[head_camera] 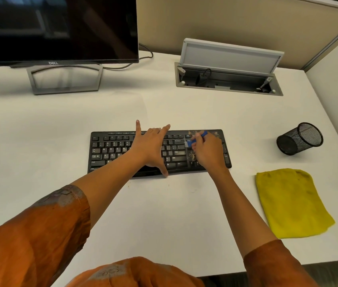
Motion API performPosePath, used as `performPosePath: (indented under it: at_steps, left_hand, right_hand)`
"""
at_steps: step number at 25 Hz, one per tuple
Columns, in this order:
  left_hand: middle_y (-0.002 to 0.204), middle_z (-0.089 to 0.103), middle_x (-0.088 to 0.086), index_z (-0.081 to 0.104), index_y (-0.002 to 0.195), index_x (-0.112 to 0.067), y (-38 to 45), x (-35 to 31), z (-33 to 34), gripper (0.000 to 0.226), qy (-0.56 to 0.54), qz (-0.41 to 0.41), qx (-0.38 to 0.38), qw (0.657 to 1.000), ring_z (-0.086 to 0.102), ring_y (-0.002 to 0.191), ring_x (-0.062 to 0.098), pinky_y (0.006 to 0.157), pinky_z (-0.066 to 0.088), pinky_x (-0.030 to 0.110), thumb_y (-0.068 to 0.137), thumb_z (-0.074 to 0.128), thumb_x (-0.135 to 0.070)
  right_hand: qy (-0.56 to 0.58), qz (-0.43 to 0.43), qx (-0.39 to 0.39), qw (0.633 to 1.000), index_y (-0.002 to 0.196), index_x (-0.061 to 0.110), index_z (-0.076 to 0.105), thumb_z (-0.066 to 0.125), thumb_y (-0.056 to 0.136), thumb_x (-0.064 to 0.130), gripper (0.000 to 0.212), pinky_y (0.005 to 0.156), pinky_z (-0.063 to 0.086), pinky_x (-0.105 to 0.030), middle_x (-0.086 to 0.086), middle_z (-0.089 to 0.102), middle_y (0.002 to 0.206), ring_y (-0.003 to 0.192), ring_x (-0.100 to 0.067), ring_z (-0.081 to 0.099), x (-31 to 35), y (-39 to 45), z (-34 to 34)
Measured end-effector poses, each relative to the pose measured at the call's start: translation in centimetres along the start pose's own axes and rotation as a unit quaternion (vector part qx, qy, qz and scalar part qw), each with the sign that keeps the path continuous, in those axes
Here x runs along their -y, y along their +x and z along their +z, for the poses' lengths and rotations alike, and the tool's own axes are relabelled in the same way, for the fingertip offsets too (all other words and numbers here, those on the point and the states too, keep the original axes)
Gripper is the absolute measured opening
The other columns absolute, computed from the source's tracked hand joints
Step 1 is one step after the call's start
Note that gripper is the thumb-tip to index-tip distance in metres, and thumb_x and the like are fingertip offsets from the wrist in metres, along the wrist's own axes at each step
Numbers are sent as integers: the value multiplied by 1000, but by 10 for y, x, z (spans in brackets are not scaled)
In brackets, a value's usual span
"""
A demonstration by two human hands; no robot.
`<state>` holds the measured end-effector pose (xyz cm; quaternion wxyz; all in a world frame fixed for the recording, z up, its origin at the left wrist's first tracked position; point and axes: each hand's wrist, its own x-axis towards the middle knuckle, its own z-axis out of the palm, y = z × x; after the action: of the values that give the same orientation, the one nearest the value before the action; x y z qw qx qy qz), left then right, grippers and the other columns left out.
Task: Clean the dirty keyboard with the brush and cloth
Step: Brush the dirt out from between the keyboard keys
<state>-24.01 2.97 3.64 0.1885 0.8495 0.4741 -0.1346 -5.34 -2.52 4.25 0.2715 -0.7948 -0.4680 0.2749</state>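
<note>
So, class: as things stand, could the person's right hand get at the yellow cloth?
Probably yes. The yellow cloth lies flat on the desk, right of the right hand, with nothing between them. But its fingers hold the blue brush, which must go first.

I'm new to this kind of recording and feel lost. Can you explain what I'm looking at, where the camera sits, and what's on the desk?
There is no machine here. A person wears the one camera on their head, so you look down along their arms. Their left hand lies spread flat on a black keyboard, steadying it. Their right hand has a grip on a small blue brush at the keyboard's dirty right end. A yellow cloth lies untouched on the white desk, beside a tipped mesh pen cup. A Dell monitor stands behind.
</note>
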Motion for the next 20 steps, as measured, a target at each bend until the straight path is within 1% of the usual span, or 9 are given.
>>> performPosePath:
  at_steps: [3,5,8,10,12,13,15,17,20]
  left_hand:
    - [166,29,5,-8,163,-25,0,-1,-1,159,2,-4,0,1000,24,154,25,117,-16,71,47,84,-81]
    - [165,30,5,-8,163,-24,0,-2,-2,159,2,-5,1,1000,25,154,25,117,-15,71,47,84,-81]
    - [165,30,5,-8,163,-24,0,-3,-2,158,8,-9,2,1000,25,154,25,117,-14,71,47,84,-81]
    - [165,29,5,-9,163,-24,0,-3,-2,159,11,-11,5,1000,24,155,25,117,-13,71,48,84,-82]
    - [166,28,6,-9,163,-24,-1,-3,-1,159,11,-11,4,1000,23,155,25,117,-14,71,48,84,-81]
    - [166,28,6,-9,163,-25,-1,-2,-1,159,10,-11,4,1000,23,155,25,117,-13,71,47,84,-81]
    - [166,29,6,-9,163,-24,0,-3,-1,159,7,-9,4,1000,23,155,25,117,-12,72,47,84,-81]
    - [166,28,6,-9,163,-24,0,-3,-1,158,7,-10,4,1000,23,155,25,117,-12,72,48,84,-81]
    - [167,27,6,-9,163,-24,-1,-2,-1,158,6,-10,7,1000,21,155,25,117,-11,72,48,84,-81]
  right_hand:
    - [-101,38,43,993,90,5,69,39,104,26,39,67,56,-36,-11,72,85,74,-24,67,-12,-4,-4]
    - [-78,39,15,996,89,4,68,39,104,27,40,68,57,-39,-12,72,82,73,-25,68,-9,-4,-7]
    - [-4,0,-21,1000,91,8,68,41,106,29,38,69,56,-35,-7,71,80,73,-21,68,-4,-11,-6]
    - [-44,-9,7,999,89,7,68,39,106,28,39,66,55,-35,-8,71,80,70,-21,67,-8,-17,-5]
    - [-119,9,39,992,82,3,64,37,105,25,41,60,52,-35,-11,69,81,65,-21,63,-11,-22,-7]
    - [-128,16,39,991,79,3,61,37,105,24,41,57,50,-34,-11,68,80,63,-20,60,-11,-22,-8]
    - [-73,11,24,997,82,5,63,38,105,26,40,58,51,-34,-9,69,77,63,-20,62,-10,-22,-7]
    - [-10,-12,8,1000,88,8,67,40,106,29,39,65,56,-36,-6,69,76,70,-21,66,-8,-26,-5]
    - [-75,-34,16,996,88,4,66,38,107,28,42,65,53,-40,-10,68,77,70,-24,65,-15,-35,-7]
